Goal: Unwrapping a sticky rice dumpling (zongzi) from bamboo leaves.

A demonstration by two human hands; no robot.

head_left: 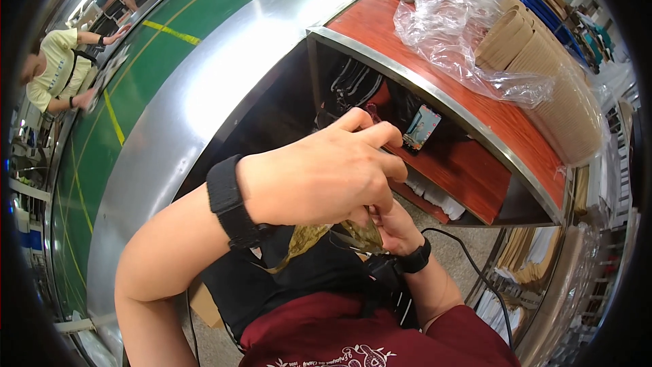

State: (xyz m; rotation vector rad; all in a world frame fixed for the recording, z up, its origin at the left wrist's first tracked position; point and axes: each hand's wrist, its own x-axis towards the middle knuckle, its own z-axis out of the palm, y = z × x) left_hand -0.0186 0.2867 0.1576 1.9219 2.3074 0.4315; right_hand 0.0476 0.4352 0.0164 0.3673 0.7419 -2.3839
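A: First item?
B: Olive-gold leaf-like piece (307,238), one, crinkled; found at lower centre of the frame, above the dark clothing of the lap. A second portion is seen at its right; whether the two are joined cannot be told.

A: Handling?
B: Judged light, thin and flexible, faintly glossy, likely torn or creased if pulled hard. Best held by the broad part, pinched lightly with flat fingertips; the narrow trailing end is better left unstrained.

A: Hands?
B: Left hand (326,173), centre, palm down over the piece; fingers bent and spaced apart, thumb contact partly hidden, so a grip cannot be confirmed. Right hand (401,232), lower right of centre, at the piece's right edge; its fingers are partly covered, and whether they are clamped cannot be told.

A: Surroundings?
B: Lit phone (422,128), propped right of centre above a red-brown shelf (468,177). Upper right: crumpled clear plastic (441,34) and nested brown containers (543,81). Upper left: co-worker in a pale yellow shirt (60,61).
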